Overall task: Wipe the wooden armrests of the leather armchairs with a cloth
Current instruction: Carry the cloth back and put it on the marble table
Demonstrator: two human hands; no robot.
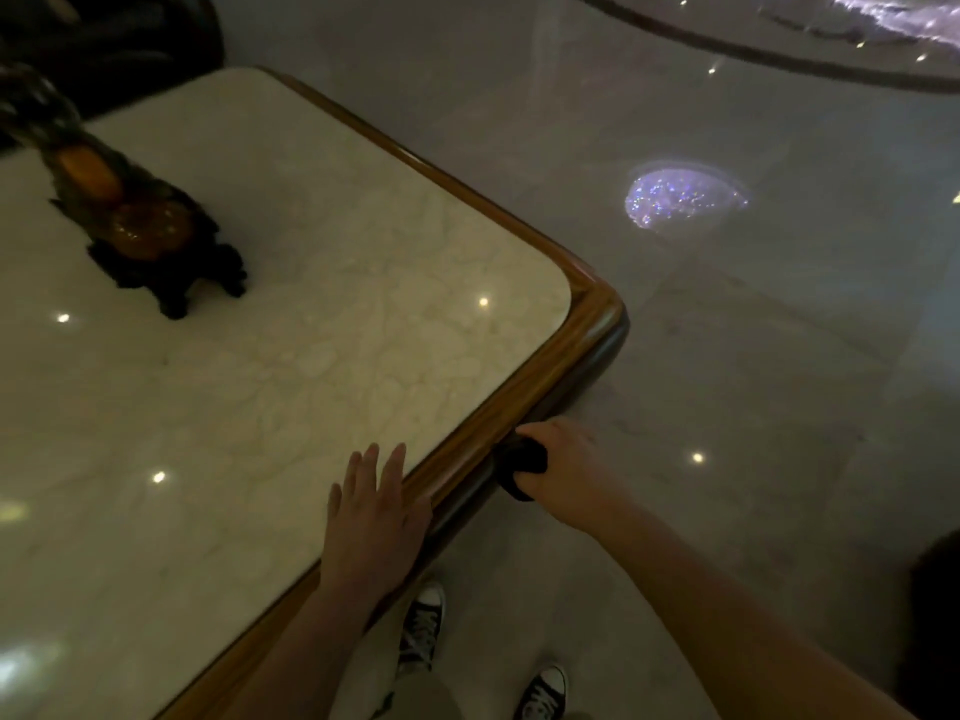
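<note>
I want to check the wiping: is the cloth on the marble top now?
No, the right hand presses the dark cloth against the table's wooden edge, not the marble top.

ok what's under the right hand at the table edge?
A dark cloth, bunched under the right hand and pressed against the side of the table's wooden rim. The rim face behind the cloth is covered, so its state can't be seen.

Right hand [566, 467] presses dark cloth [521, 467] against table's wooden edge [467, 449].

An ornament [150, 236] stands on the desk [322, 366] at far left; the floor [753, 330] lies to its right.
</note>
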